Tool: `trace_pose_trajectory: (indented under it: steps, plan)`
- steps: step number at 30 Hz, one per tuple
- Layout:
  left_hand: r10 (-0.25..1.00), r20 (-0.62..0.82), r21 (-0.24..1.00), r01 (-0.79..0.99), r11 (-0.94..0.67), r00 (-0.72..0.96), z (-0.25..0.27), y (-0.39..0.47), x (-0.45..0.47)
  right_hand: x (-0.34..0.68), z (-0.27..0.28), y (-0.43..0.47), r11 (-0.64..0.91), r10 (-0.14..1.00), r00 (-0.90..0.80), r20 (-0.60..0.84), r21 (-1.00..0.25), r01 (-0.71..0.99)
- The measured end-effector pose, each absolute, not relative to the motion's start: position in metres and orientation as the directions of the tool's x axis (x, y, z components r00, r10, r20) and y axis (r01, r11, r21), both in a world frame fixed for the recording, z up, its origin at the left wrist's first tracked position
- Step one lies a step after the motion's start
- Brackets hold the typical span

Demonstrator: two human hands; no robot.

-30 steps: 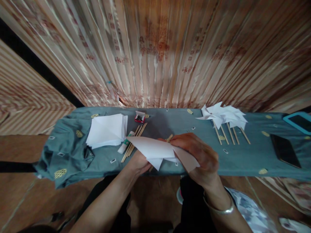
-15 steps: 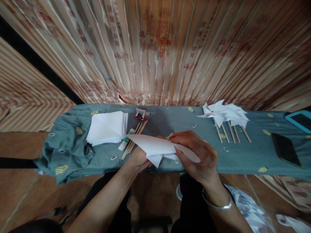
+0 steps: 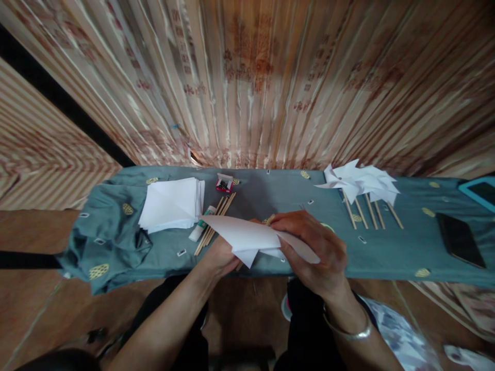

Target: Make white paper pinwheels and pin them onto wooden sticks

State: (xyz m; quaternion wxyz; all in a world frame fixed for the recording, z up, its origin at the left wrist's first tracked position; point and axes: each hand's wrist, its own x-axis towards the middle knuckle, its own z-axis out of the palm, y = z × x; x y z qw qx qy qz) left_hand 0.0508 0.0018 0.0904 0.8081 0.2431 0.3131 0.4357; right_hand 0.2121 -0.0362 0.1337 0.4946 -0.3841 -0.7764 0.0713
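Note:
In front of me, over the table's near edge, is a white paper pinwheel (image 3: 247,237) with folded, curled blades. My right hand (image 3: 313,245) closes on its right side, thumb below and fingers over the top. From the left, my left hand (image 3: 222,257) reaches under the paper and supports it, its fingers mostly hidden behind the blades. A bit of wooden stick (image 3: 269,219) shows past the paper's upper edge, beside my right fingertips. Where the stick meets the paper is hidden.
Left on the cloth-covered table (image 3: 263,190) lie a stack of white paper (image 3: 170,203), a glue tube (image 3: 201,226), several wooden sticks (image 3: 216,221) and a small red box (image 3: 224,183). Several pinwheels on sticks (image 3: 359,180) lie right, near a black phone (image 3: 460,239) and blue-framed device (image 3: 479,193).
Both hands and the pinwheel keep nearly the same position. The view has shifted slightly, so the things on the table appear a little further right.

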Motion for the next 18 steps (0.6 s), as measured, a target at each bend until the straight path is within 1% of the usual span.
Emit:
trace_pose_trajectory:
  steps: [3,5,14,16,18]
  plan:
    - [0.855,-0.208,0.689,-0.549,0.472,0.475,0.0930,0.0005,0.0506,0.2113,0.1351,-0.0363,0.703,0.657,-0.220,0.721,-0.480,0.525]
    - [0.855,-0.191,0.692,-0.552,0.465,0.482,0.0932,0.0001,0.0507,0.2108,0.1358,-0.0362,0.701,0.660,-0.220,0.718,-0.484,0.523]
    - [0.869,-0.246,0.660,-0.582,0.475,0.430,0.0915,-0.0005,0.0475,0.2089,0.1351,-0.0351,0.678,0.685,-0.197,0.701,-0.515,0.524]
    - [0.870,-0.252,0.683,-0.559,0.470,0.424,0.0899,-0.0004,0.0469,0.2083,0.1342,-0.0354,0.666,0.699,-0.175,0.694,-0.542,0.512]
    - [0.868,-0.248,0.703,-0.536,0.467,0.431,0.0870,0.0002,0.0469,0.2074,0.1327,-0.0358,0.629,0.737,-0.129,0.663,-0.605,0.487]
